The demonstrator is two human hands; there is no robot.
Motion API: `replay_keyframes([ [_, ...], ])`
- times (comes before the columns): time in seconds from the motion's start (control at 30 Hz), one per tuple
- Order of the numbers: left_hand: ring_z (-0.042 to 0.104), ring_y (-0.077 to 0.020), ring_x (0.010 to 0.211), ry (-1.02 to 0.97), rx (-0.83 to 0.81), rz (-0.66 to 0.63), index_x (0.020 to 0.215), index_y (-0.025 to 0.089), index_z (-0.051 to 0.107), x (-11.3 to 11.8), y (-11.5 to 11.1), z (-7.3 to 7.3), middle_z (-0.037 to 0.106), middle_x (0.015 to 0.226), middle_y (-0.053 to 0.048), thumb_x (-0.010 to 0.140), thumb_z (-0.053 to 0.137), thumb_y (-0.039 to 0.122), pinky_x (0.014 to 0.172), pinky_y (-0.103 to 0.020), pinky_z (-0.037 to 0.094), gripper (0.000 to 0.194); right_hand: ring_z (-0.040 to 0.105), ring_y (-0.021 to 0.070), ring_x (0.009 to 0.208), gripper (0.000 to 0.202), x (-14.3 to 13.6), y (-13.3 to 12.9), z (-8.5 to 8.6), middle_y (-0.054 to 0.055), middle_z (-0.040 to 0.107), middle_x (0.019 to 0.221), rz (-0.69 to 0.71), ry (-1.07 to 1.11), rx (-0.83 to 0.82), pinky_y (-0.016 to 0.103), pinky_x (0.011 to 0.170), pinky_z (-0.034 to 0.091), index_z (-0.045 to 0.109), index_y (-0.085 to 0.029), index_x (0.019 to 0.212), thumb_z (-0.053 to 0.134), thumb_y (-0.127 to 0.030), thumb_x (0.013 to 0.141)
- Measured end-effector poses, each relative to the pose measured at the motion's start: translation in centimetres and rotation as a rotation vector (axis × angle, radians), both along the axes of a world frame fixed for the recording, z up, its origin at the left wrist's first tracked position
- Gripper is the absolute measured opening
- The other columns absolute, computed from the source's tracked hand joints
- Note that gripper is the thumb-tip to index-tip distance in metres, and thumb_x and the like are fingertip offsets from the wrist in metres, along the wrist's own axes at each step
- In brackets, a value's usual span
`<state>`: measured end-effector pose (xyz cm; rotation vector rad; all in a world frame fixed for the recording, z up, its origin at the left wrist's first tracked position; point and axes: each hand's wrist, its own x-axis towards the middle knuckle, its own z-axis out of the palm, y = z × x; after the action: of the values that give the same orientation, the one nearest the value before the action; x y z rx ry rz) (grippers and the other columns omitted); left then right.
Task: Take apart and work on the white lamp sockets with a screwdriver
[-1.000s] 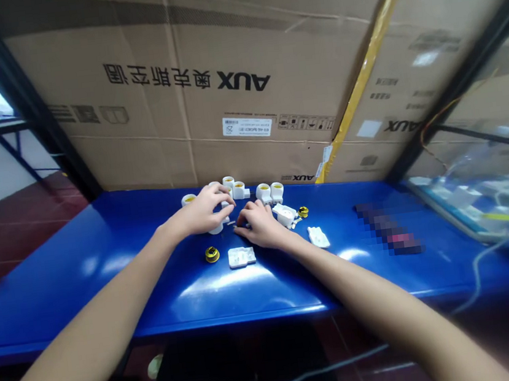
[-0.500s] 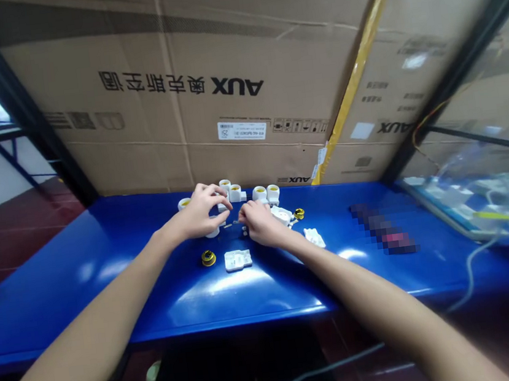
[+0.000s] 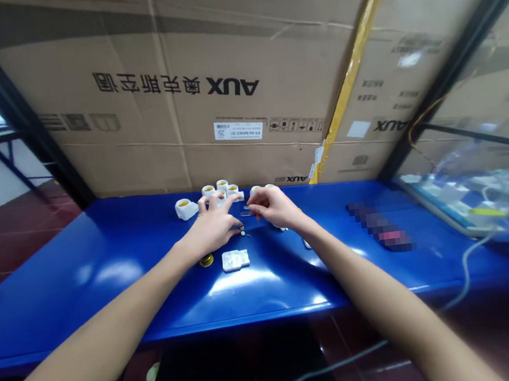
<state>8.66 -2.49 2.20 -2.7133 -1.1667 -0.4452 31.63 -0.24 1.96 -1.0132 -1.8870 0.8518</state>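
Observation:
My left hand (image 3: 216, 223) is spread over the blue table (image 3: 157, 301), its fingers apart, beside small white pieces (image 3: 242, 232). My right hand (image 3: 275, 206) has thumb and fingertips pinched together at a tiny metal-looking piece (image 3: 246, 207), too small to make out. A thin piece (image 3: 245, 214) lies just below those fingertips. White parts with yellow insides (image 3: 221, 184) stand behind my left hand, and another (image 3: 185, 209) sits to its left. Nearer me are a flat white part (image 3: 235, 260) and a yellow-and-black round part (image 3: 206, 260), partly covered by my left wrist.
A large cardboard sheet (image 3: 159, 134) stands along the back of the table. At the right are a blurred dark object (image 3: 379, 224), a tray (image 3: 452, 215) with cables and plastic, and a pale cable (image 3: 466, 269) over the edge.
My left hand has moved toward me and right, with its fingers spread wider. My right hand has moved up and right, now covering much of the white parts there. The view has shifted slightly.

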Motion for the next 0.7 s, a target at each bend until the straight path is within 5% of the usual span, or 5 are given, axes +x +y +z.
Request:
replay_keyframes([
  [0.2,0.036,-0.0497,0.149,-0.054,0.002,0.001,0.1,0.03,0.091,0.0,0.2,-0.1,0.053,0.167,-0.007,0.1,0.069,0.033,0.115,-0.072,0.031,0.022,0.074,0.0207,0.068,0.017,0.4,-0.4,0.9,0.004,0.079,0.077,-0.014,0.113,-0.044,0.033,0.066,0.061,0.081,-0.018,0.087,0.085,-0.032,0.077],
  [0.47,0.058,-0.0338,0.131,-0.617,-0.155,-0.032,0.099,0.024,0.087,-0.5,0.7,1.6,0.079,0.126,-0.009,0.097,0.074,0.046,0.121,-0.056,0.04,0.026,0.072,0.0189,0.065,0.039,0.3,-1.6,2.2,0.006,0.079,0.079,-0.017,0.303,-0.061,0.034,0.064,0.061,0.082,-0.017,0.087,0.096,-0.051,0.073],
  [0.7,0.071,-0.0312,0.12,-0.836,-0.321,-0.077,0.095,0.019,0.084,-0.3,0.5,2.0,0.084,0.117,-0.01,0.09,0.081,0.048,0.104,-0.048,0.054,0.029,0.076,0.0212,0.08,0.046,-0.6,-2.4,2.3,0.009,0.083,0.095,0.001,0.385,-0.065,0.033,0.069,0.062,0.074,-0.018,0.078,0.101,-0.054,0.066],
])
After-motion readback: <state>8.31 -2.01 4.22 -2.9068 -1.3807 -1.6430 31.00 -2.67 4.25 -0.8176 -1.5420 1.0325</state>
